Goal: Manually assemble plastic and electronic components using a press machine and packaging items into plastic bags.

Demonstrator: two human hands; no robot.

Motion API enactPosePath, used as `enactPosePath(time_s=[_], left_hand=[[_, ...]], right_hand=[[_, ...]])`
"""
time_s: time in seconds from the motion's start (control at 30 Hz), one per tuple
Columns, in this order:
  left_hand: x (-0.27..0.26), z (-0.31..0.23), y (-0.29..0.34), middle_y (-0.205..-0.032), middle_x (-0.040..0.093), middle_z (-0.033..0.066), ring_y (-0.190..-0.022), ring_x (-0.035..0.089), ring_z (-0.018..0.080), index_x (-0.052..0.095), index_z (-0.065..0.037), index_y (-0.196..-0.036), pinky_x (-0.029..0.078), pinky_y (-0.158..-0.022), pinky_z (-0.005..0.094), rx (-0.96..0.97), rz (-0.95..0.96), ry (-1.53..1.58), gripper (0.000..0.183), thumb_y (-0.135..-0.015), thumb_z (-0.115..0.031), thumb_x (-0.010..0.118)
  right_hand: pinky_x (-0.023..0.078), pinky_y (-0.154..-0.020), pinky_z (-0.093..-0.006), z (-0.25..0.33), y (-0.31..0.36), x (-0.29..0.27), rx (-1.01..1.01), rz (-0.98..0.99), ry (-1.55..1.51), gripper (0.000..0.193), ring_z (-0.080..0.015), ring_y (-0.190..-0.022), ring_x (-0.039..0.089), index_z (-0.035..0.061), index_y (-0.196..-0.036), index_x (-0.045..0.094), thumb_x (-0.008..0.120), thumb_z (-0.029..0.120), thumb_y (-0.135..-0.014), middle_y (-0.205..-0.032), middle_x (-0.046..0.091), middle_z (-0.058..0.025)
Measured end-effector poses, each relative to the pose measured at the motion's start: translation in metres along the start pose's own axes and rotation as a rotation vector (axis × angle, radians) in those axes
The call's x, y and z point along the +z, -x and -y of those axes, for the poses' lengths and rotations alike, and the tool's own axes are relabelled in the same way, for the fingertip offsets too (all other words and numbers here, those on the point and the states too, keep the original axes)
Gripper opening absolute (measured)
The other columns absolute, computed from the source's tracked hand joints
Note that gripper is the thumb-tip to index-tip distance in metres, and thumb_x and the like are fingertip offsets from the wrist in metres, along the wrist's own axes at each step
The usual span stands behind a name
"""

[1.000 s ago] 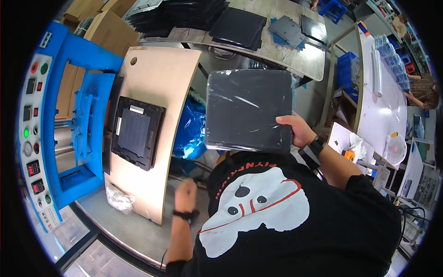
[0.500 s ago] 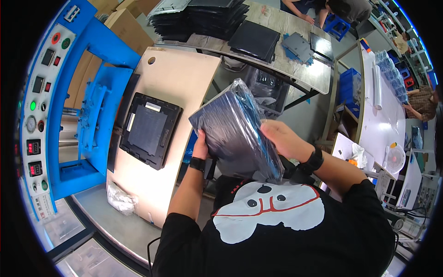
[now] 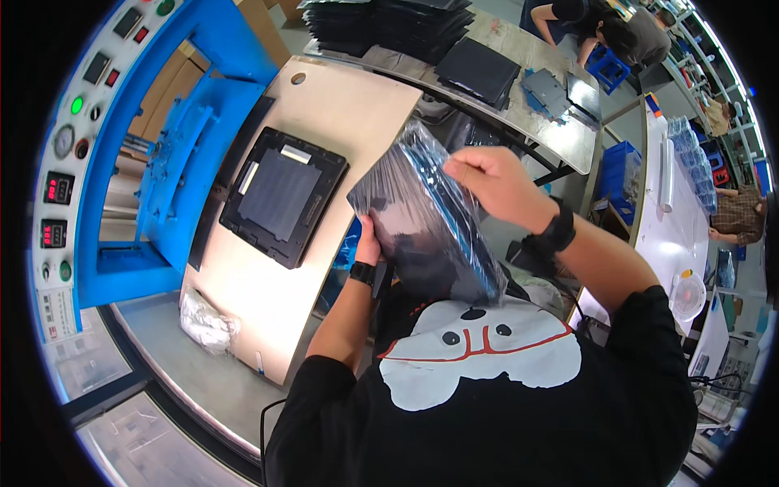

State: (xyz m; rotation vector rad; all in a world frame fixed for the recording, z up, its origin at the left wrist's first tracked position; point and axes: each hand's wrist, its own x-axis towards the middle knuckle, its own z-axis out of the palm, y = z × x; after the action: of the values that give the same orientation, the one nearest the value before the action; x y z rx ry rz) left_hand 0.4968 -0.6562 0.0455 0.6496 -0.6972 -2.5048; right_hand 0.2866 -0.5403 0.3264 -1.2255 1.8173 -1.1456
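A stack of dark flat panels in clear plastic wrap is tilted up in front of my chest, its blue-edged layers showing along the right side. My left hand grips the lower left edge of this package, the thumb up on its face and the other fingers hidden behind it. At the upper right edge, my right hand is closed, thumb and forefinger pinching the plastic wrap. To the left, a black rectangular tray-like fixture lies on the wooden board, with a dark grey panel inside it.
A blue press machine with a control panel stands at the left beside the wooden board. Crumpled clear plastic lies at the board's near left corner. Behind, a table holds stacked black panels. Other people sit at the far right.
My right hand has moved up the package's edge, and its fingers have curled into a pinch. The package has turned to show more of its layered side. The whole view has shifted.
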Motion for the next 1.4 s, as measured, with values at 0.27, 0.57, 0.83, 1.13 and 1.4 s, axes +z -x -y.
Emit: enactPosePath(time_s=[0.27,0.57,0.83,1.13,1.4], left_hand=[[0.049,-0.089,0.015,-0.131,0.057,0.0135,-0.117,0.056,0.0263,0.046,0.003,-0.135,0.043,-0.102,0.0380,-0.017,-0.258,-0.061,0.072,-0.094,-0.056,0.051],[0.091,-0.171,-0.042,-0.108,0.065,0.0153,-0.090,0.067,0.0252,0.051,0.007,-0.124,0.056,-0.077,0.0360,0.083,-0.237,-0.197,0.051,-0.090,-0.027,0.069],[0.092,-0.183,-0.108,-0.107,0.065,0.0132,-0.092,0.066,0.0219,0.050,0.008,-0.122,0.054,-0.080,0.0328,0.138,-0.411,-0.364,0.050,-0.088,-0.023,0.072],[0.101,-0.184,-0.167,-0.116,0.062,0.0152,-0.100,0.063,0.0228,0.048,0.008,-0.126,0.051,-0.088,0.0341,0.133,-0.652,-0.268,0.053,-0.089,-0.021,0.071],[0.089,-0.162,-0.184,-0.124,0.058,0.0150,-0.111,0.058,0.0245,0.042,0.007,-0.132,0.045,-0.098,0.0360,0.254,-0.720,-0.212,0.058,-0.084,-0.006,0.072]], right_hand=[[0.048,-0.084,-0.0249,0.012,-0.028,0.005,0.363,0.332,-0.550,0.047,-0.0082,-0.100,0.056,0.0040,-0.130,0.048,0.064,0.027,-0.093,-0.115,0.059,-0.0030],[0.056,-0.081,-0.0340,-0.082,-0.107,-0.019,0.405,0.197,-0.621,0.043,-0.0173,-0.093,0.066,0.0029,-0.125,0.051,0.070,0.009,-0.086,-0.108,0.064,-0.0082],[0.051,-0.091,-0.0352,-0.127,-0.202,-0.046,0.375,0.242,-0.661,0.052,-0.0187,-0.104,0.061,0.0041,-0.133,0.045,0.067,0.001,-0.086,-0.116,0.060,-0.0084],[0.048,-0.091,-0.0316,-0.195,-0.325,-0.056,0.434,0.477,-0.621,0.056,-0.0152,-0.103,0.059,0.0030,-0.134,0.045,0.070,0.003,-0.084,-0.115,0.060,-0.0066],[0.045,-0.095,-0.0290,-0.224,-0.372,-0.043,0.365,0.573,-0.526,0.063,-0.0136,-0.106,0.056,0.0031,-0.135,0.045,0.076,0.005,-0.080,-0.118,0.059,-0.0052]])
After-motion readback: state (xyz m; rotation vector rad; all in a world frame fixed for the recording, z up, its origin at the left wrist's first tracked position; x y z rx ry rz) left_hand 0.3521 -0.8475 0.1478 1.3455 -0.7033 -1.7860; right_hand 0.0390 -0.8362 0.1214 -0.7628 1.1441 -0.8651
